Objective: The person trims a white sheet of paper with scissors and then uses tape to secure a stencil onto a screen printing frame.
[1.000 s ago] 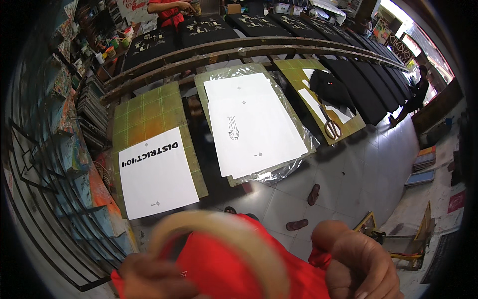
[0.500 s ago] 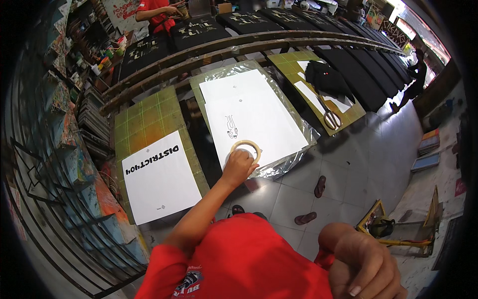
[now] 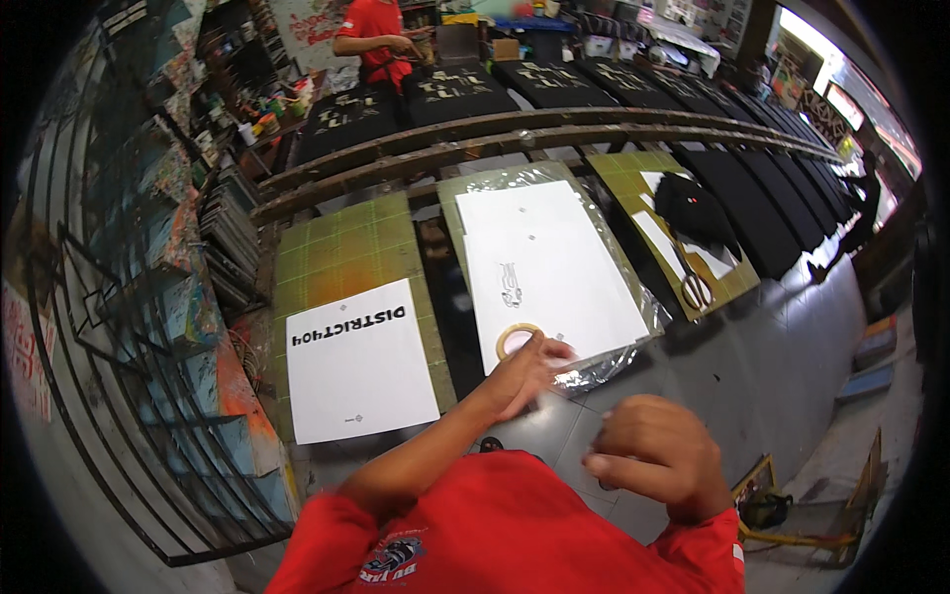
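Note:
My left hand is over the near edge of the middle white sheet, beside a roll of pale tape lying on it. Its fingers are stretched out and slightly blurred, with no grip on the roll. This sheet carries a small line drawing and rests on clear plastic film over a board. My right hand is raised in front of my red shirt, fingers curled closed; what they hold, if anything, is hidden. Another white sheet with bold black lettering lies on the left board.
Scissors, paper pieces and a black cloth bundle lie on the right green board. Beyond the wooden rails, a person in red stands at black printed shirts. Metal bars run along the left.
My left hand has released the tape roll and drawn slightly right of it. My right hand has risen and moved inward, fingers curled. The view has shifted, so the boards appear further right and lower.

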`<state>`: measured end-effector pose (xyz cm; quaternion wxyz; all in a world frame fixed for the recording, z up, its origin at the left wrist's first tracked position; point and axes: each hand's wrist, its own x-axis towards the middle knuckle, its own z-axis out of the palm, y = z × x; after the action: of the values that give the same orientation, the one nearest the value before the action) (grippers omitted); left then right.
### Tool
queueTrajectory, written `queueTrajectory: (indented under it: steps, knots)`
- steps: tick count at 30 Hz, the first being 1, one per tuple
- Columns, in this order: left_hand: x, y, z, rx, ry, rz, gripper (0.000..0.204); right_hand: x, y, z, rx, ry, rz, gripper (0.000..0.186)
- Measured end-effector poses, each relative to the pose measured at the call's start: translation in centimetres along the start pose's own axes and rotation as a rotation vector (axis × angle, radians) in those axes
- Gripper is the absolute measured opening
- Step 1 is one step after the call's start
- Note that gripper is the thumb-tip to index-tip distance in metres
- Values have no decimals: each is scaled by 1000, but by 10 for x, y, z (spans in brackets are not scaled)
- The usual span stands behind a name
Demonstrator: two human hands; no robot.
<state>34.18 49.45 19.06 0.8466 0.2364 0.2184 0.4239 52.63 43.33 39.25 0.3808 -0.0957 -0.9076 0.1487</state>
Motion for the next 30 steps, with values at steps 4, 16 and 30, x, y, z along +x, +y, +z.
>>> queueTrajectory:
  steps: [4,16,30]
  knots:
    - [-56,32,46,23,-428,-197,68,3,17,26,-84,-283,-111,37]
    - [-177,46,15,25,-259,-90,33,59,-2,99,4,-301,-421,36]
    - [-378,68,-47,-159,-102,-135,24,117,-112,244,46,-390,-386,31]
